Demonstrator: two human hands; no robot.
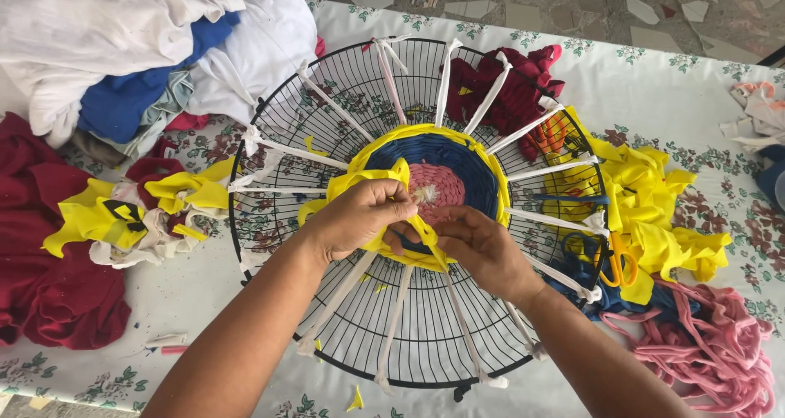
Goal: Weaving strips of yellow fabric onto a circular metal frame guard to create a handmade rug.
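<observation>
Both the left hand (360, 218) and right hand (478, 246) pinch the yellow fabric strip (384, 181) at the round weaving's (446, 169) near edge. Black wire grille (425, 344) lies open nearer; cloth piles (654, 197) crowd left and right.

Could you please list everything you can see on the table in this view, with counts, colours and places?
wire fan guard: one, black, centre
white strips: many, tied as spokes
woven disc: one, pink, blue, yellow rings
yellow strip: one, held over the disc
scissors: one, orange handles, right
pink cord pile: one, lower right
yellow scraps: piles, left and right
clothes heap: white, blue, upper left
red cloth: left
tablecloth: floral white
left hand: gripping strip
right hand: fingers pinching strip
</observation>
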